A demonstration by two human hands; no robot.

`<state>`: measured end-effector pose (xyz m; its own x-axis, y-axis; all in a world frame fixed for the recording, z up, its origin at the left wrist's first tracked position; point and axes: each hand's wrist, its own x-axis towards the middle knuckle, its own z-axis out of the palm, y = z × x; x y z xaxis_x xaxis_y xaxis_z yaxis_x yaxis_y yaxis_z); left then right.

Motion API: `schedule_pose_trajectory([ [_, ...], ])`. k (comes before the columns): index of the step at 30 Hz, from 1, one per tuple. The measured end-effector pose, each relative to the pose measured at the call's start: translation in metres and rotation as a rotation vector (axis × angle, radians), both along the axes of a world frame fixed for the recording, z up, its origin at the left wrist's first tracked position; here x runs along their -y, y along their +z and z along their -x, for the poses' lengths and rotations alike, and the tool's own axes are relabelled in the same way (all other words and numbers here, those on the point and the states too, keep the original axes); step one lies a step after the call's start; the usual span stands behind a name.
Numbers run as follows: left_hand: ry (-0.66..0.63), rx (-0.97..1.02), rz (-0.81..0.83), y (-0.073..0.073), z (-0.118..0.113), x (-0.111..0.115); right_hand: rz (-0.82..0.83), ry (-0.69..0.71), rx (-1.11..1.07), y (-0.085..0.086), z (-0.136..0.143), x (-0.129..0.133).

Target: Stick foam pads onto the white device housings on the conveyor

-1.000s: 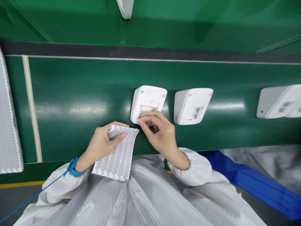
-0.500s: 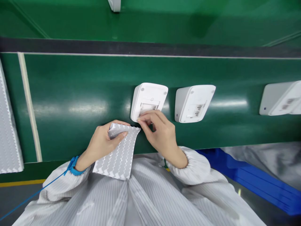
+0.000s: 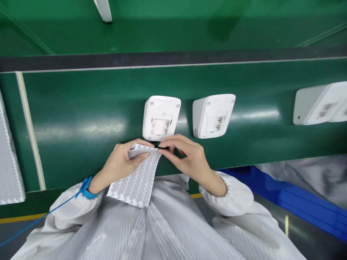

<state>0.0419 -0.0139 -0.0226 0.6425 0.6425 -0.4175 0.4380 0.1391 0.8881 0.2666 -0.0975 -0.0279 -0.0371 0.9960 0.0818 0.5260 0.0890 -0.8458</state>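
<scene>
My left hand (image 3: pixel 121 160) grips a sheet of white labels (image 3: pixel 138 177) with wavy rows, thumb on top and fingers behind. At the sheet's top right corner, the thumb and fingers of my right hand (image 3: pixel 189 155) come together; what they pinch is too small to tell. Just beyond both hands lies a white device (image 3: pixel 162 104) with its open compartment facing up. To its right is a second white device (image 3: pixel 225 104), also showing a compartment with metal contacts.
More white devices (image 3: pixel 311 104) sit at the far right of the green table (image 3: pixel 81 94). A stack of label sheets (image 3: pixel 9 162) lies at the left edge. Blue crates (image 3: pixel 292 198) stand below right. A blue wrist strap (image 3: pixel 86 188) trails a cord.
My right hand has moved back from the nearer device to the label sheet's corner. That device's compartment is now uncovered. The whole view has shifted slightly.
</scene>
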Motion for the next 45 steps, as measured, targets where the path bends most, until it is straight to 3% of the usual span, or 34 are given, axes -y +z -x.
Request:
schedule_pose_trajectory([
  [4, -0.030, 0.003, 0.022, -0.001, -0.004, -0.001, 0.003, -0.012, -0.030, 0.002, -0.004, 0.003],
  [8, 0.000, -0.035, 0.010, -0.002, -0.006, -0.002, 0.089, -0.322, -0.051, 0.001, -0.004, 0.004],
  [10, -0.003, -0.074, -0.010, -0.002, -0.006, -0.003, 0.086, -0.383, 0.000, -0.002, -0.003, 0.004],
  [16, -0.004, -0.121, 0.008, -0.002, -0.008, -0.004, -0.013, -0.387, 0.121, -0.010, 0.005, 0.006],
  [23, -0.030, -0.122, 0.012, -0.002, -0.006, -0.006, 0.025, -0.315, 0.324, 0.000, 0.010, 0.002],
  [29, 0.009, 0.014, 0.000, -0.002, 0.001, -0.009, 0.087, -0.380, 0.134, -0.009, 0.002, 0.003],
  [33, 0.015, 0.027, 0.022, -0.006, 0.003, -0.012, 0.255, -0.469, -0.163, -0.020, -0.009, 0.003],
  [35, -0.014, 0.019, 0.070, -0.009, 0.002, -0.014, 0.215, -0.496, -0.243, -0.025, -0.010, -0.002],
  [37, -0.050, 0.014, 0.130, -0.012, 0.000, -0.017, 0.110, -0.510, -0.142, -0.029, -0.008, -0.010],
  [41, -0.056, 0.074, 0.171, -0.014, -0.004, -0.027, 0.025, -0.402, 0.115, -0.027, 0.006, -0.032],
  [45, 0.009, 0.184, 0.302, -0.012, -0.004, -0.038, -0.089, -0.105, 0.119, -0.009, 0.007, -0.064],
])
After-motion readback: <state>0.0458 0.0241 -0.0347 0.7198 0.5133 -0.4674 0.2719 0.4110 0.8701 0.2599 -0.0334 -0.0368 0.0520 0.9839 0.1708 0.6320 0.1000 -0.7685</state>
